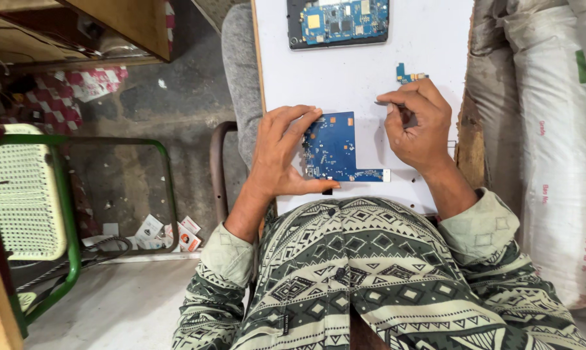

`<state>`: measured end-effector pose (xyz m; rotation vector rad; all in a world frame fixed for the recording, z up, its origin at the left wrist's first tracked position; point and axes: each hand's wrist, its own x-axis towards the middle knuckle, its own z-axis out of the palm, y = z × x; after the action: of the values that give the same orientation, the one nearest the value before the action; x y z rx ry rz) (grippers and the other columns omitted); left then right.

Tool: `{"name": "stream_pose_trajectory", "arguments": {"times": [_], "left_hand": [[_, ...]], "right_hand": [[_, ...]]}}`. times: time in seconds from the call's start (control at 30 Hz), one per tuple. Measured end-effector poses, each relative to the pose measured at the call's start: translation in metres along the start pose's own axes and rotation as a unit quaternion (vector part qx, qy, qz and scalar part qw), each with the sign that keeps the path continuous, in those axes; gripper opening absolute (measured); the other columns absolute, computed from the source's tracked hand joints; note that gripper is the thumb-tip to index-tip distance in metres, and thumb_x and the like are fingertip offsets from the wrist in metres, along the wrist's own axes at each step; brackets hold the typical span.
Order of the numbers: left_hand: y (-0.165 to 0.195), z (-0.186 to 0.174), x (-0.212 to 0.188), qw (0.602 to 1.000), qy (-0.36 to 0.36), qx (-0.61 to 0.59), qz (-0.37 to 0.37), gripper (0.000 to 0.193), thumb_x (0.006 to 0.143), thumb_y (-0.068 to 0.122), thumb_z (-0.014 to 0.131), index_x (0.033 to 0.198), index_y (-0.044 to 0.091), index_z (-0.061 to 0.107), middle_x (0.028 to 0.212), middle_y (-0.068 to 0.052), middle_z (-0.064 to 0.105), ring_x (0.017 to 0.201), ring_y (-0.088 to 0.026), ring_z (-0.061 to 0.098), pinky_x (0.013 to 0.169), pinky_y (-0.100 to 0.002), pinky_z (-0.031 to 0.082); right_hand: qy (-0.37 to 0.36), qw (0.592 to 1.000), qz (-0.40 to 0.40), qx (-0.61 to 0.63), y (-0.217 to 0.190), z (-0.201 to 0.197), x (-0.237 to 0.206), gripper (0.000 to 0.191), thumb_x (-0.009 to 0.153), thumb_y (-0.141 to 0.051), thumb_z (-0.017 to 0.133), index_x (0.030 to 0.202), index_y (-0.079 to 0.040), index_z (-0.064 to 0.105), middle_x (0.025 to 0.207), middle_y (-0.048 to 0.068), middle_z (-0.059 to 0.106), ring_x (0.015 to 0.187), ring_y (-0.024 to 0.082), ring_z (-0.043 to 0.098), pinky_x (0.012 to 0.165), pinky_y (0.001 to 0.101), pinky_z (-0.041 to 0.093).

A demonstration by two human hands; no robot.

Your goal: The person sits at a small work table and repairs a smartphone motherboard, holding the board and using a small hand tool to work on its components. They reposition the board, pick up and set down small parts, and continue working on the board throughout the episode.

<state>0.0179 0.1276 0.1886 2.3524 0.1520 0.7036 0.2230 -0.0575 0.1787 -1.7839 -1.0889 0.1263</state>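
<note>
My left hand grips the left edge of a blue L-shaped circuit board lying on a white work board. Just right of the circuit board, my right hand pinches a thin metal tool, its tip pointing left above the circuit board's upper right corner. A small blue connector board lies just beyond my right fingers. An opened tablet with its blue mainboard exposed rests at the far end of the white board.
White woven sacks stand along the right. A green-framed chair is at the left, with paper scraps on the concrete floor. A wooden bench edge shows top left.
</note>
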Motion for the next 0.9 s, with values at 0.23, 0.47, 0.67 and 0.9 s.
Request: {"name": "stream_pose_trajectory", "arguments": {"times": [0.23,0.47,0.67,0.9], "left_hand": [[-0.008,-0.005,-0.007,0.996,0.038,-0.076,-0.030,0.106,0.063,0.072,0.083,0.142,0.004,0.060,0.137,-0.017,0.059,0.130,-0.034,0.057,0.110,-0.045,0.044],[0.011,-0.006,0.005,0.818,0.140,-0.540,-0.142,0.118,0.077,0.090,0.058,0.155,0.002,0.049,0.137,-0.016,0.056,0.124,-0.030,0.057,0.110,-0.044,0.045],[0.045,-0.024,0.008,0.555,0.142,-0.805,-0.155,0.116,0.084,0.088,0.043,0.152,-0.006,0.043,0.137,-0.022,0.059,0.115,-0.032,0.060,0.103,-0.050,0.048],[0.053,-0.029,0.013,0.498,0.094,-0.846,-0.166,0.119,0.087,0.090,0.041,0.149,-0.012,0.043,0.119,-0.024,0.061,0.103,-0.028,0.058,0.098,-0.044,0.047]], "right_hand": [[-0.008,0.999,-0.008,-0.045,-0.010,-0.001,0.004,0.019,0.091,0.005,0.069,0.105,-0.004,0.077,0.100,0.006,0.061,0.070,0.010,0.055,0.063,0.0256,0.046],[-0.003,0.996,-0.032,-0.084,-0.017,-0.002,0.014,0.017,0.089,-0.001,0.073,0.104,-0.007,0.077,0.100,0.007,0.064,0.080,0.020,0.061,0.071,0.0311,0.051],[-0.014,0.993,-0.043,-0.111,-0.029,-0.005,0.017,0.018,0.087,-0.002,0.073,0.102,-0.010,0.077,0.100,0.006,0.066,0.085,0.020,0.065,0.077,0.0318,0.053],[-0.014,0.993,-0.040,-0.113,-0.028,-0.006,0.017,0.017,0.086,-0.003,0.074,0.101,-0.010,0.077,0.099,0.006,0.068,0.082,0.020,0.065,0.074,0.0316,0.052]]}}
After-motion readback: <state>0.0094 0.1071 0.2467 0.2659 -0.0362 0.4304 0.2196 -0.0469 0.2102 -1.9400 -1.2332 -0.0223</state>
